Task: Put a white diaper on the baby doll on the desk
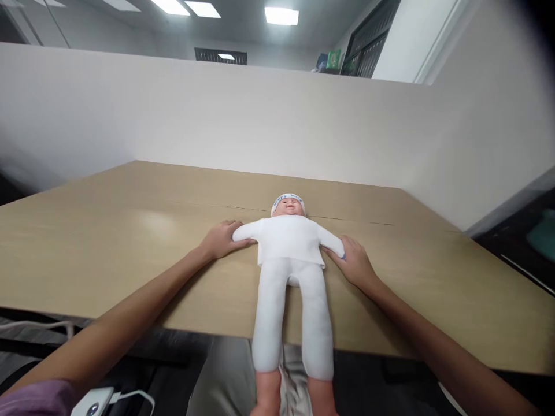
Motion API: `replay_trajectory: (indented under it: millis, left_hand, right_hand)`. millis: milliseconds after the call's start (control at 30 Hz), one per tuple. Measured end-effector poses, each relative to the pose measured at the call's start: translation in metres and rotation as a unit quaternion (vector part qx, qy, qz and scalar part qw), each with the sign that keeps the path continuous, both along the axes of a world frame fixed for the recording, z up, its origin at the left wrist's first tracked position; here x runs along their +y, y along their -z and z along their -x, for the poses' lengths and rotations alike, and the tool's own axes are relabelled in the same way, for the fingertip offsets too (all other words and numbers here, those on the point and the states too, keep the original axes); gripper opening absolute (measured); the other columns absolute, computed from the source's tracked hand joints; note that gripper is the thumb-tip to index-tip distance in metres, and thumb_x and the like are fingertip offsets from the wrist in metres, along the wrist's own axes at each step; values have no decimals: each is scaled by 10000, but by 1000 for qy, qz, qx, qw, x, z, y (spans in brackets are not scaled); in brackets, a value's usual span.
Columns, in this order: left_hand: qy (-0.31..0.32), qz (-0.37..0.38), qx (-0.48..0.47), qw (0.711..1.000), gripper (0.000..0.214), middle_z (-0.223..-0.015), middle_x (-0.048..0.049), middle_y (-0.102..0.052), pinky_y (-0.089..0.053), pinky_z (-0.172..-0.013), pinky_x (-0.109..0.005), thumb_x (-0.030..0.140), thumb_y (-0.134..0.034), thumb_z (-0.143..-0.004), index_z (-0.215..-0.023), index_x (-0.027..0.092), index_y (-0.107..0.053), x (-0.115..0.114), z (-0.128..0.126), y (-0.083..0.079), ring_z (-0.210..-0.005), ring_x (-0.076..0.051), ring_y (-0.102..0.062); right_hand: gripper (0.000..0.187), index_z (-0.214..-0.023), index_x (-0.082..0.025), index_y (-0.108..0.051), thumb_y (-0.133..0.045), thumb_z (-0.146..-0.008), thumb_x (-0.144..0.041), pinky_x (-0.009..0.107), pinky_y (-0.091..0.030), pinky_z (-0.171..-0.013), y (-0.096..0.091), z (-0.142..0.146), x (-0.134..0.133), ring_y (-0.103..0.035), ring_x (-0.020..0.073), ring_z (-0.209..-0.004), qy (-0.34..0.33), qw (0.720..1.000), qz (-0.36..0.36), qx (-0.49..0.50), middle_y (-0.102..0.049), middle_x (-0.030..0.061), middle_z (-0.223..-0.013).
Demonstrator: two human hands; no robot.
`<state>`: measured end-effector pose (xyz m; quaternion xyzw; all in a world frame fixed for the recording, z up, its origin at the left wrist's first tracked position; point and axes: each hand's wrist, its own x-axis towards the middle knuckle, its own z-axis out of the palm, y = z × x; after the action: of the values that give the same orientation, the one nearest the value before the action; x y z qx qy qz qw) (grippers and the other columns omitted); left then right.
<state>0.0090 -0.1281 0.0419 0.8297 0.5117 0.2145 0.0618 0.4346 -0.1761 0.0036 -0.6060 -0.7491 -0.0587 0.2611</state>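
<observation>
A baby doll (289, 237) lies on its back on the wooden table (173, 196), its head away from me. It wears a white long-sleeved top, white trousers (269, 323) and a white cap (288, 197) with blue lettering. Its lower legs and bare feet reach past the table's near edge, over my lap. My left hand (222, 238) is closed around the end of the doll's sleeve on the left. On the other side my right hand (353, 260) grips the opposite sleeve end. Both doll arms are spread outward, and the doll's hands are hidden.
Behind the table rises a pale partition wall (225, 115). A white device (93, 401) with a cable sits below the table edge at lower left. Dark equipment (520, 225) stands beyond the right edge.
</observation>
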Motion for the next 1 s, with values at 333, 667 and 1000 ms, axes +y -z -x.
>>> replay_trajectory:
  millis: [333,667,1000]
  left_hand:
    - [-30,-44,-14,998,682,-1063,-117,-716,-476,-910,-401,817,-556,-876,-1098,183,-674,116,2,12,-1041,-318,-616]
    - [-34,-47,-39,998,675,-1259,-120,-738,-459,-1014,-432,727,-621,-913,-1313,186,-672,127,11,21,-1159,-338,-628]
    - [-53,-226,-236,944,328,-1301,-108,-724,-438,-1092,-450,359,-503,-1063,-1298,196,-664,48,-35,-20,-1210,-270,-622]
  right_hand:
    - [201,-962,-209,-624,-605,-874,-389,373,-442,-787,-4,4,133,-633,289,-876,-11,1000,5,6,-712,100,-950]
    - [473,-1330,-157,-623,-576,-951,-437,445,-475,-973,6,-3,149,-638,337,-1104,-76,996,-41,13,-720,154,-1245]
    - [664,-1490,-112,-500,-579,-947,-488,582,-454,-1078,-14,24,92,-550,381,-1266,-15,989,-137,46,-616,231,-1387]
